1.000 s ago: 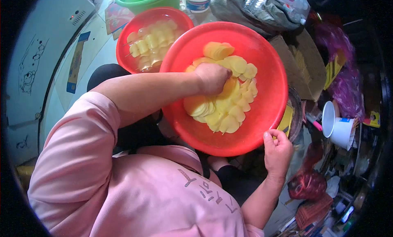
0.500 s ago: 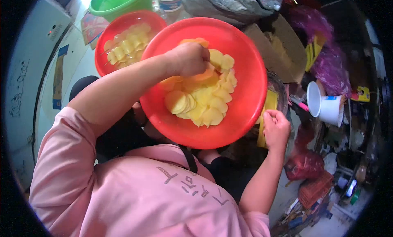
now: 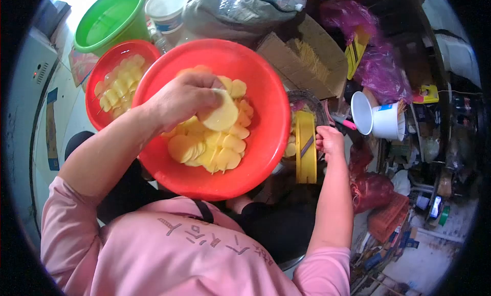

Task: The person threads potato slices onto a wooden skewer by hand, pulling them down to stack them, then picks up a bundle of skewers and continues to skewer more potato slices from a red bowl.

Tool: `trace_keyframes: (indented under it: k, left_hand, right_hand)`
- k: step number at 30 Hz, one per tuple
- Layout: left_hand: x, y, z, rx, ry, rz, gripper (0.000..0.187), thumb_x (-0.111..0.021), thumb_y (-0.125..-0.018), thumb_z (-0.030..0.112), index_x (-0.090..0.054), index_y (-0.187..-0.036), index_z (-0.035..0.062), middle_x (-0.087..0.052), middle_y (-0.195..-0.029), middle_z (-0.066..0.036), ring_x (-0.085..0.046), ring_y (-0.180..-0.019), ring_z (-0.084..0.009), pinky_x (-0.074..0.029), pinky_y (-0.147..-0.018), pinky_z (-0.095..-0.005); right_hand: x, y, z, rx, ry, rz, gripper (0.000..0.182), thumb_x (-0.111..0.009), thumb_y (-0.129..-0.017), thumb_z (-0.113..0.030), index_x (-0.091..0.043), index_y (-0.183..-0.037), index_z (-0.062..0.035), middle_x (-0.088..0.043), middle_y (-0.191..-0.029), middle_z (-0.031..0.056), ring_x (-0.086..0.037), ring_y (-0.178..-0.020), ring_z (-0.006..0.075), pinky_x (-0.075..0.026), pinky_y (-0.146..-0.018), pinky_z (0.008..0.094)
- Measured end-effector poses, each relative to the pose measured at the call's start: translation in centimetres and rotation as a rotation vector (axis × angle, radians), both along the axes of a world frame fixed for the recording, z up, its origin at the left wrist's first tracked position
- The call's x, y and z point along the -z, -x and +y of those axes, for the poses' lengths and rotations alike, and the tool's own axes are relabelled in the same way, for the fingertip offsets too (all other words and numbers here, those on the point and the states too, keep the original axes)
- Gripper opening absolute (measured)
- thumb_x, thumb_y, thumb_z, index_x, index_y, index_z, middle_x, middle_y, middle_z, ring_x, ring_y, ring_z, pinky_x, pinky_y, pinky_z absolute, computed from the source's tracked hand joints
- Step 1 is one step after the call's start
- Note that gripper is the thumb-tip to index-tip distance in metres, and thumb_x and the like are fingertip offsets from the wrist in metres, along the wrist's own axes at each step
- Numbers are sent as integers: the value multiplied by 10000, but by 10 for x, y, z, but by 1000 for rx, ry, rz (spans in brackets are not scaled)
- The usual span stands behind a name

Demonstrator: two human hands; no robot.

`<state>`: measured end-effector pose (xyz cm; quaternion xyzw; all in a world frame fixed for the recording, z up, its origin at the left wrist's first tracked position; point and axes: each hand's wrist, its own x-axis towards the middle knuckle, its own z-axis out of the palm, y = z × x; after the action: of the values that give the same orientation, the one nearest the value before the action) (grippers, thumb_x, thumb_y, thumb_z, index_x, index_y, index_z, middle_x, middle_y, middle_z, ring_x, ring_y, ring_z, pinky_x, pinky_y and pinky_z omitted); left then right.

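My left hand (image 3: 192, 96) is closed on a round, pale yellow potato slice (image 3: 221, 112), held up over the large red basin (image 3: 268, 158). Below it, many potato slices (image 3: 204, 145) lie heaped in the basin, some in overlapping rows with thin stick ends poking out. To the right of the basin stands a yellow slicer (image 3: 307, 165) with a dark slot across it. My right hand (image 3: 330, 141) is beside the slicer, its fingers curled closed. What it holds, if anything, I cannot make out.
A smaller red basin (image 3: 92, 104) holds skewered slices, near a green tub (image 3: 84, 40) and a white bucket (image 3: 166, 12). A cardboard box (image 3: 279, 55) with thin sticks stands behind the slicer. White containers (image 3: 386, 122) and clutter fill the right side.
My left hand has come up from the heap with a slice showing in its fingers. My right hand has shifted off the slicer to its right side. The whole view has swung somewhat.
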<state>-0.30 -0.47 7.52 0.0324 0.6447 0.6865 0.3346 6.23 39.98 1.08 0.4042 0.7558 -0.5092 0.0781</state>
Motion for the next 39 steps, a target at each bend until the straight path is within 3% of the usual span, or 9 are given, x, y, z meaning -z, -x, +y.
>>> trace_keyframes:
  k: [11, 16, 20, 25, 29, 31, 33, 35, 39]
  left_hand:
    - [17, -3, 28, 121, 158, -31, 108, -589, -828, 100, -580, -930, 65, -573, -782, 28, -543, -677, -74, -437, -614, -214]
    - [20, -10, 38, 85, 205, -61, 83, -578, -829, 101, -592, -899, 58, -591, -781, 10, -558, -677, -87, -447, -625, -224]
    - [30, -14, 31, 7, 268, -45, 96, -564, -834, 108, -587, -915, 61, -589, -778, 7, -560, -673, -93, -450, -613, -231]
    - [20, -7, 20, -141, 297, -68, 123, -539, -816, 121, -578, -916, 61, -582, -799, -14, -569, -701, -113, -463, -626, -251]
    - [4, -10, 26, -196, 360, -11, 149, -533, -808, 148, -567, -914, 49, -585, -816, -30, -580, -711, -126, -483, -642, -271]
    - [3, -16, 32, -238, 393, -3, 137, -528, -812, 141, -564, -903, 47, -584, -800, -33, -580, -697, -131, -480, -622, -266]
    - [2, -24, 41, -270, 422, -47, 128, -531, -815, 137, -563, -898, 46, -584, -782, -36, -580, -673, -138, -480, -607, -262]
    - [8, -28, 39, -234, 401, -51, 122, -542, -812, 128, -562, -899, 45, -585, -771, -38, -578, -652, -143, -476, -592, -262]
    - [13, -37, 49, -276, 413, -89, 121, -553, -807, 114, -558, -905, 45, -586, -782, -35, -582, -660, -140, -475, -585, -259]
  right_hand:
    - [29, -90, 75, -97, -122, -120, 106, -591, -839, -151, -620, -880, -57, -568, -678, 7, -522, -524, 79, -431, -461, 230]
    - [131, -213, 122, 586, 65, 26, 87, -582, -807, -136, -572, -756, -67, -525, -599, 37, -496, -453, 139, -389, -375, 276]
    - [196, -251, 135, 624, 58, -65, 107, -591, -785, -159, -594, -743, -61, -526, -557, 50, -497, -425, 164, -379, -366, 302]
    - [260, -242, 160, 352, -584, -226, 251, -591, -796, -228, -666, -899, -12, -638, -727, 81, -626, -654, 225, -488, -583, 340]
    - [303, -235, 177, 268, -653, -204, 294, -617, -786, -261, -667, -945, -19, -664, -838, 112, -641, -812, 257, -487, -720, 348]
    - [358, -241, 199, 434, -288, 79, 316, -627, -784, -281, -662, -954, -17, -665, -925, 151, -639, -862, 289, -478, -742, 359]
    - [375, -233, 205, 501, -297, 150, 408, -642, -760, -363, -637, -950, -2, -649, -992, 183, -631, -912, 328, -486, -767, 389]
    - [354, -233, 201, 153, -707, -388, 480, -636, -742, -450, -616, -937, -13, -649, -973, 189, -632, -901, 350, -502, -762, 426]
    - [336, -222, 185, 149, -675, -300, 526, -628, -718, -508, -606, -949, -36, -648, -974, 183, -634, -888, 365, -514, -754, 450]
